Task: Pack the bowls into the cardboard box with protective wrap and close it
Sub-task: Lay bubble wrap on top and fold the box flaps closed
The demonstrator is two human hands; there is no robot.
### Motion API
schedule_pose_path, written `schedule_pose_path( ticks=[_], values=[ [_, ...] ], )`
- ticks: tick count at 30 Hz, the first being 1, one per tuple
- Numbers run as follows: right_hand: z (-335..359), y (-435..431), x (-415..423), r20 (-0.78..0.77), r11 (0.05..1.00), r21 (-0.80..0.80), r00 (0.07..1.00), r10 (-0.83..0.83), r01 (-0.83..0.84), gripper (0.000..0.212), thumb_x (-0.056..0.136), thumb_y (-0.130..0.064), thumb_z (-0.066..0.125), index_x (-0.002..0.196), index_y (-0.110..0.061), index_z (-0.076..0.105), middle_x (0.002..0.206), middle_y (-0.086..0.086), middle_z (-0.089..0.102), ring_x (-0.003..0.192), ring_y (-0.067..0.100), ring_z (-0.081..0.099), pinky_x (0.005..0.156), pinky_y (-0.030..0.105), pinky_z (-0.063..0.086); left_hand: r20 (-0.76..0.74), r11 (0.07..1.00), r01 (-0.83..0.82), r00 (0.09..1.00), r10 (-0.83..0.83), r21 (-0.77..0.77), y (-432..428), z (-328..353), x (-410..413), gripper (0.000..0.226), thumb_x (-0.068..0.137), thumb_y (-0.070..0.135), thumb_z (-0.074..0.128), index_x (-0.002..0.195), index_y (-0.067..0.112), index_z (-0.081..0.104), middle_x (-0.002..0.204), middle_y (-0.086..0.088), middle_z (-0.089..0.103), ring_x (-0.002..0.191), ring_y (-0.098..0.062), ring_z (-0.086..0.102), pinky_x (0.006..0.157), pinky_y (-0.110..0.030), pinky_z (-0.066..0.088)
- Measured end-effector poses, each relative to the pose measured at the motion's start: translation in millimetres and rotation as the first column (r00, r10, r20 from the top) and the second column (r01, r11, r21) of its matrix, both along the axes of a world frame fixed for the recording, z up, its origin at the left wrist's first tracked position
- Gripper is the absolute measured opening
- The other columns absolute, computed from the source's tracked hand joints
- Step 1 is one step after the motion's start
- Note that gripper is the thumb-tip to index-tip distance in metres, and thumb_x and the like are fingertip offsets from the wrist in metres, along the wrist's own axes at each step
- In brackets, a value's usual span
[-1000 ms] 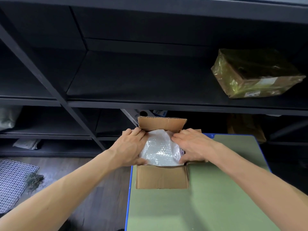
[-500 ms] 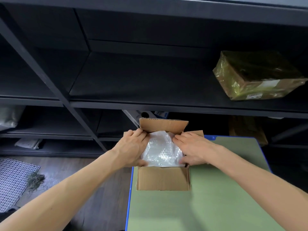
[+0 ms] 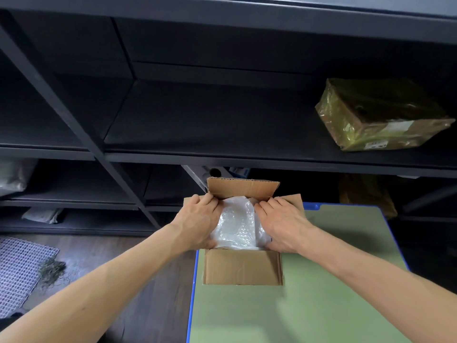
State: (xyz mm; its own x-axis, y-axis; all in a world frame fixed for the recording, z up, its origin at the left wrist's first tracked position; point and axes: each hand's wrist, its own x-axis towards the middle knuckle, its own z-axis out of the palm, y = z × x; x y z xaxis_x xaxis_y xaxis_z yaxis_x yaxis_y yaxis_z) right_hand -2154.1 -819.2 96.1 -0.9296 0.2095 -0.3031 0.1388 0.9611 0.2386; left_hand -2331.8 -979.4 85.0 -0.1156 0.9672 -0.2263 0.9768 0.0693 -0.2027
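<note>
Pressing my left hand (image 3: 197, 222) and right hand (image 3: 282, 224), fingers (image 3: 206, 201) flat and together, onto clear bubble wrap (image 3: 238, 227) inside the brown cardboard box (image 3: 242, 271).

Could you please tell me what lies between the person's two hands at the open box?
In the head view, white bubble wrap fills the gap between the left hand and the right hand, sitting inside the open cardboard box.
</note>
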Motion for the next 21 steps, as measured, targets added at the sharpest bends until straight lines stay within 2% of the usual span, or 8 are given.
schedule_pose_path(
  ticks=[5, 9, 12, 16, 18, 21],
  values=[
    [-7.5, 0.6, -0.2, 0.019, 0.999, 0.049, 1.000, -0.016, 0.016, 0.073, 0.085, -0.046, 0.057, 0.141, -0.003, 0.038, 0.132, 0.010, 0.051, 0.119, 0.029, 0.048, 0.113, 0.041, 0.029, -0.012, 1.000, 0.018, 1.000, -0.018, -0.010, 1.2, 1.2, -3.7, 0.099, 0.079, 0.078, 0.049, 0.148, 0.008, 0.035, 0.144, -0.004, 0.044, 0.130, -0.024, 0.036, 0.097, -0.036, 0.038],
    [-11.3, -2.1, -4.7, 0.053, 0.995, 0.096, 0.998, -0.041, 0.036, 0.078, 0.082, -0.041, 0.063, 0.143, -0.001, 0.035, 0.131, 0.010, 0.049, 0.118, 0.029, 0.046, 0.111, 0.041, 0.027, -0.057, 0.999, 0.031, 0.998, -0.033, -0.039, 3.9, 2.1, -0.4, 0.094, 0.079, 0.078, 0.049, 0.141, 0.008, 0.044, 0.137, -0.004, 0.048, 0.123, -0.024, 0.040, 0.091, -0.035, 0.036],
    [-13.1, -4.3, -4.5, 0.063, 0.994, 0.092, 0.995, -0.072, 0.066, 0.083, 0.078, -0.042, 0.063, 0.144, -0.001, 0.032, 0.132, 0.010, 0.047, 0.119, 0.029, 0.043, 0.112, 0.041, 0.026, -0.082, 0.997, -0.002, 0.997, -0.004, -0.073, 5.4, 3.9, 5.9, 0.080, 0.081, 0.064, 0.058, 0.136, 0.008, 0.047, 0.130, -0.004, 0.049, 0.118, -0.025, 0.041, 0.087, -0.034, 0.033],
    [-13.8, -7.3, -7.1, 0.081, 0.990, 0.081, 0.989, -0.125, 0.118, 0.083, 0.076, -0.030, 0.067, 0.145, -0.002, 0.030, 0.134, 0.009, 0.044, 0.123, 0.028, 0.040, 0.114, 0.040, 0.024, -0.140, 0.986, -0.081, 0.988, 0.060, -0.148, 13.7, 10.9, 18.9, 0.051, 0.088, 0.029, 0.052, 0.135, 0.008, 0.048, 0.129, -0.007, 0.047, 0.116, -0.027, 0.040, 0.084, -0.034, 0.028],
    [-11.7, -6.2, -6.1, 0.065, 0.987, 0.038, 0.985, -0.158, 0.156, 0.080, 0.076, -0.028, 0.067, 0.145, -0.007, 0.032, 0.136, 0.006, 0.044, 0.126, 0.026, 0.039, 0.114, 0.038, 0.023, -0.132, 0.982, -0.116, 0.987, 0.097, -0.147, 14.0, 13.0, 21.8, 0.051, 0.088, 0.024, 0.051, 0.136, 0.009, 0.046, 0.128, -0.006, 0.046, 0.117, -0.026, 0.041, 0.084, -0.034, 0.028],
    [-6.8, -2.2, 5.0, 0.005, 0.979, -0.076, 0.982, -0.191, 0.191, 0.078, 0.077, -0.023, 0.065, 0.147, -0.015, 0.033, 0.145, -0.001, 0.039, 0.136, 0.023, 0.030, 0.116, 0.037, 0.020, -0.059, 0.983, -0.169, 0.985, 0.165, -0.076, 9.0, 13.2, 21.4, 0.055, 0.084, 0.017, 0.049, 0.138, 0.010, 0.040, 0.127, -0.002, 0.045, 0.118, -0.024, 0.041, 0.076, -0.033, 0.020]
  ],
)
